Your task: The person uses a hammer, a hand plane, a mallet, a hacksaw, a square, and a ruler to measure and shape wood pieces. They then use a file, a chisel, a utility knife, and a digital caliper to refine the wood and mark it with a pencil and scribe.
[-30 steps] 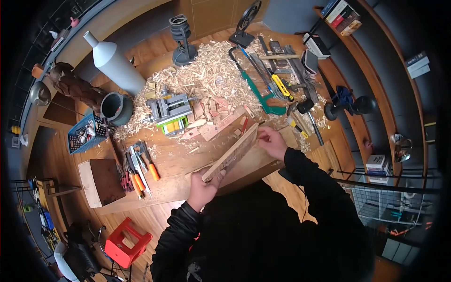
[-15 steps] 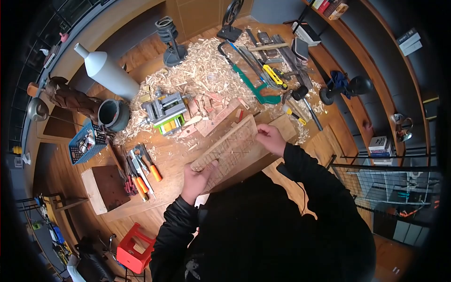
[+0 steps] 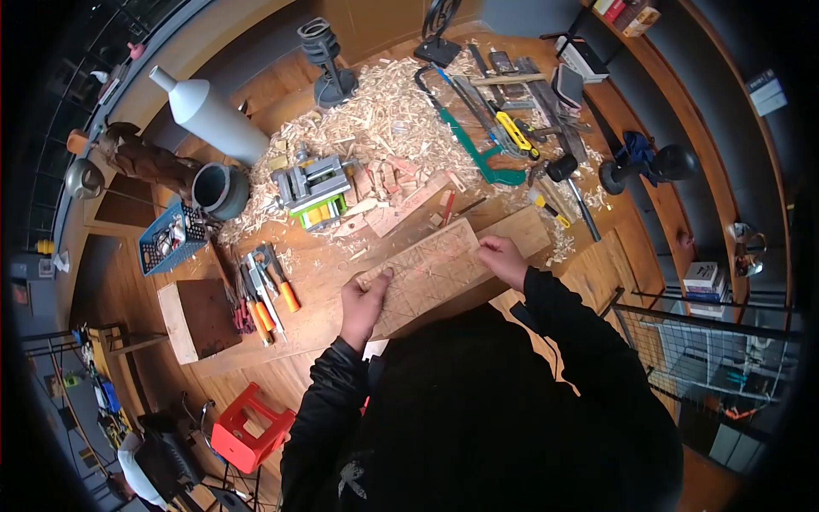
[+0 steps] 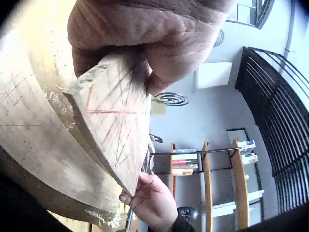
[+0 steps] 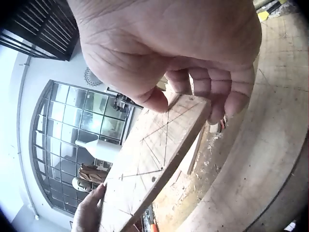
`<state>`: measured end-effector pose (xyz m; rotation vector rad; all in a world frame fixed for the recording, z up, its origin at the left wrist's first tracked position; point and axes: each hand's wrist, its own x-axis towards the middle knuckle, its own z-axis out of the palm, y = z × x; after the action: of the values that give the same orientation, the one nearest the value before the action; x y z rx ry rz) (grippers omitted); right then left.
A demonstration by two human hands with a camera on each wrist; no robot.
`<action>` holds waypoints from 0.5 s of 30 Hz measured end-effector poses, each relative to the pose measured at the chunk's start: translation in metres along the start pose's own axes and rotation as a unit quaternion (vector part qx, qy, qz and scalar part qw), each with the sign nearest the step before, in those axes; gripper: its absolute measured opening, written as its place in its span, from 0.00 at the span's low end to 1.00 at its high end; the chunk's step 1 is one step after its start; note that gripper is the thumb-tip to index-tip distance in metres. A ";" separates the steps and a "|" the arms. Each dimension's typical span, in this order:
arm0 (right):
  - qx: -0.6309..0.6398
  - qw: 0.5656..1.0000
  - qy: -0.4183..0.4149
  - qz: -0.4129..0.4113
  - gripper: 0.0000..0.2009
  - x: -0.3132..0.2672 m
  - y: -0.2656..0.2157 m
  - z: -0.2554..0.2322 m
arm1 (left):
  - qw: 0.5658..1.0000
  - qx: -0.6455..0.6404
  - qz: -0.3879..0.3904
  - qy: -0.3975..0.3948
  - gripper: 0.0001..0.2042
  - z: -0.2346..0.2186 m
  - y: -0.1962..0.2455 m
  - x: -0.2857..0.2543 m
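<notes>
A flat wooden board (image 3: 431, 271) is held over the near side of the workbench, its broad face tilted up toward the head camera. Crossing pencil lines cover that face, and red strokes show on the board (image 4: 116, 113) in the left wrist view. My left hand (image 3: 363, 309) grips the left end, thumb lying on the marked face. At the other end, my right hand (image 3: 505, 261) pinches the corner. In the right wrist view its thumb (image 5: 153, 100) presses the face of the board (image 5: 149, 154) while the fingers curl behind the edge.
Wood shavings (image 3: 375, 115) heap behind a small vise (image 3: 314, 189). A green-handled saw (image 3: 478, 154) and yellow utility knife (image 3: 516, 135) lie at the back right. Orange-handled tools (image 3: 271, 290) lie left, beside a wooden block (image 3: 200, 320). Another flat board (image 3: 522, 232) lies under my right hand.
The board has turned from nearly edge-on to showing its broad marked face to the head camera. Both hands have kept hold of its ends.
</notes>
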<state>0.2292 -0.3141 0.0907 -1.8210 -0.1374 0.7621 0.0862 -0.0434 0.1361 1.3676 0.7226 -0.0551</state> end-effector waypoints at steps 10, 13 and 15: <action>-0.004 0.999 -0.032 0.037 0.07 0.014 0.027 0.010 | 0.999 0.030 0.028 0.010 0.15 -0.010 -0.037 0.006; -0.046 0.998 -0.032 -0.030 0.07 0.034 0.038 0.016 | 0.994 0.076 0.068 0.033 0.15 -0.016 -0.041 0.013; -0.065 0.996 -0.029 -0.048 0.07 0.040 0.034 0.020 | 0.991 0.078 0.100 0.052 0.18 -0.019 -0.044 0.018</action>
<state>0.2404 -0.2933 0.0400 -1.9010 -0.3168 0.7515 0.0728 -0.0299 0.0890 1.5955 0.6756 0.1226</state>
